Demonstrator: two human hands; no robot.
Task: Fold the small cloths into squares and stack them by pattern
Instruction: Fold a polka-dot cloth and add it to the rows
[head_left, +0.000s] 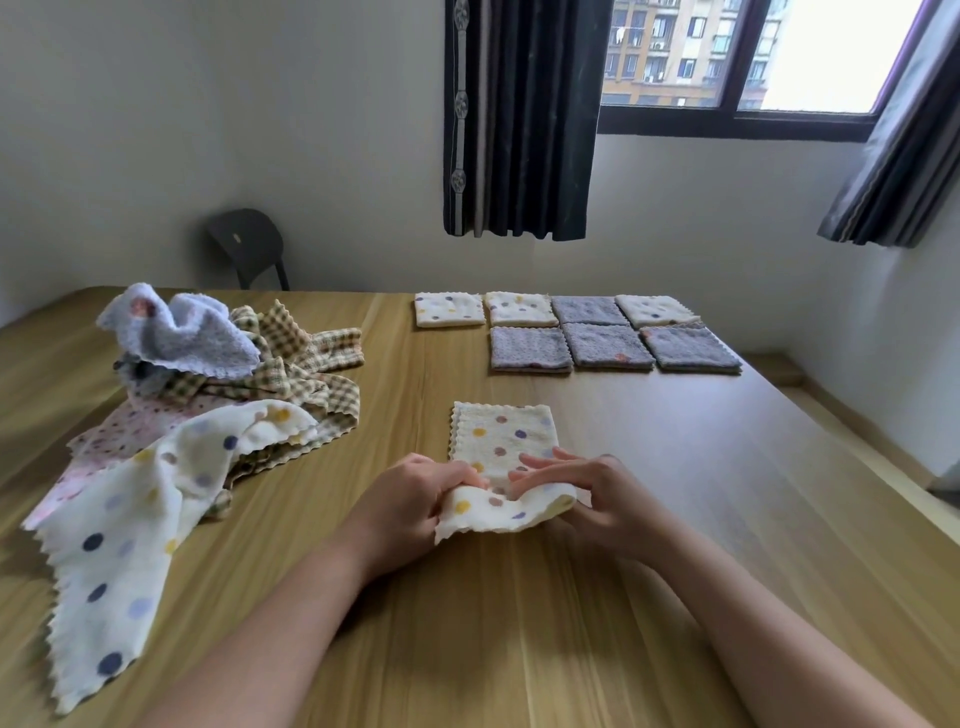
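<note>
folding the dotted cloth (501, 436) in half once more looks like the step in hand. it lies as a long strip on the desk (675, 519) with its near end lifted. the left hand (415, 499) pinches the near left corner with curled fingers. the right hand (587, 496) holds the near right edge, thumb beneath and fingers spread over the top. to do it well, both corners should probably travel together to the far end of that cloth with the zigzag edges matched, and the crease then be pressed flat so a true square results.

beyond the dotted cloth, well apart from it, sit the folded squares (530, 349), cream dotted and grey, in two rows. the finished piece likely belongs on a dotted stack (449, 310) there. to the left of the dotted cloth lies a loose pile (218, 384) of unfolded cloths: checked, pink, pale blue and a large dotted one. its nearest fringe is near the left hand but apart from it, so nothing seems to block the fold. far beyond the dotted cloth a dark chair (249, 244) stands by the wall.
</note>
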